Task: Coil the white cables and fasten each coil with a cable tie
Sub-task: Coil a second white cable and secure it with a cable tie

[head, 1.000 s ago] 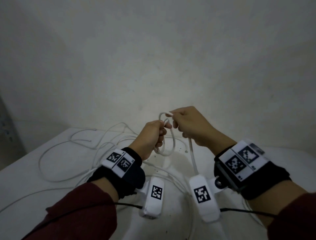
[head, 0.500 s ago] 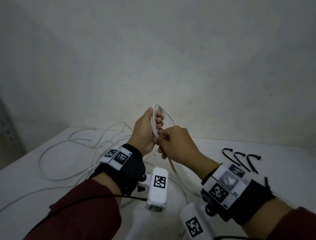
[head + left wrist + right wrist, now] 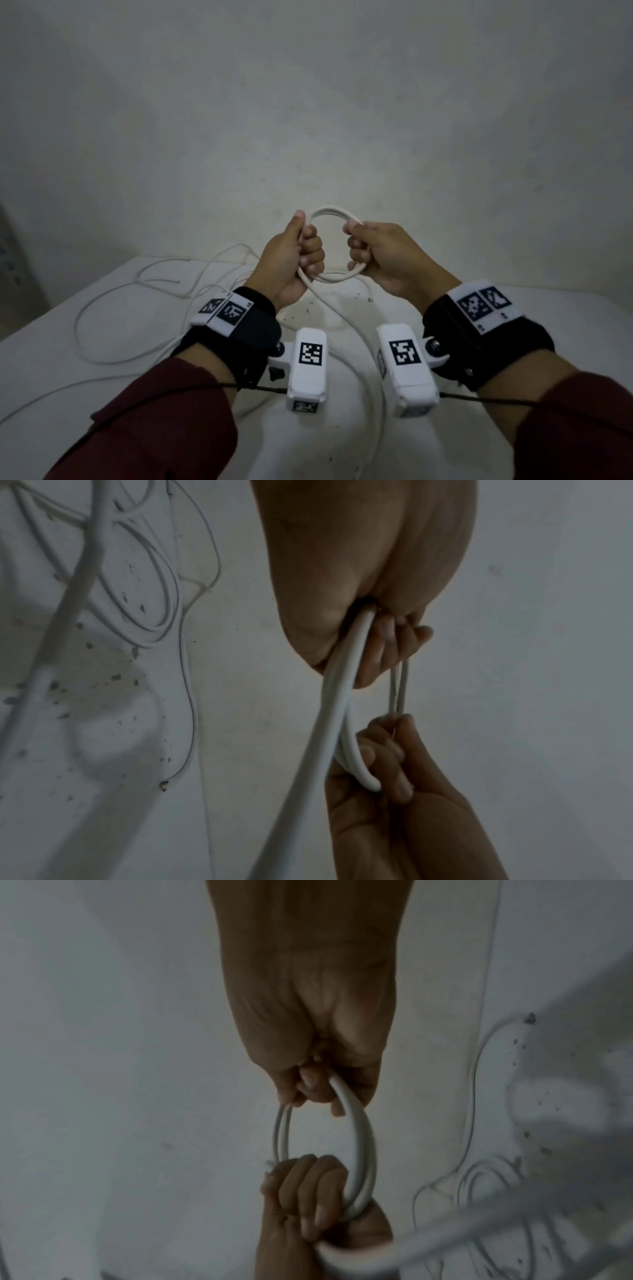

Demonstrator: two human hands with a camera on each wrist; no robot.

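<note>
Between both gripping hands (image 3: 342,255) hangs the cable coil (image 3: 330,214).

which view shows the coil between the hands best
The head view: the coil shows as a full round ring, the left hand and right hand gripping opposite sides. The right wrist view shows a narrower oval; the left wrist view only edge-on strands.

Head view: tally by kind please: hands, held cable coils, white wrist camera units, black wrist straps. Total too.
Hands: 2, left hand and right hand
Cable coil, gripped by both hands: 1
White wrist camera units: 2
Black wrist straps: 2
Total: 7
Loose cables on the table are tangled, not counted.
</note>
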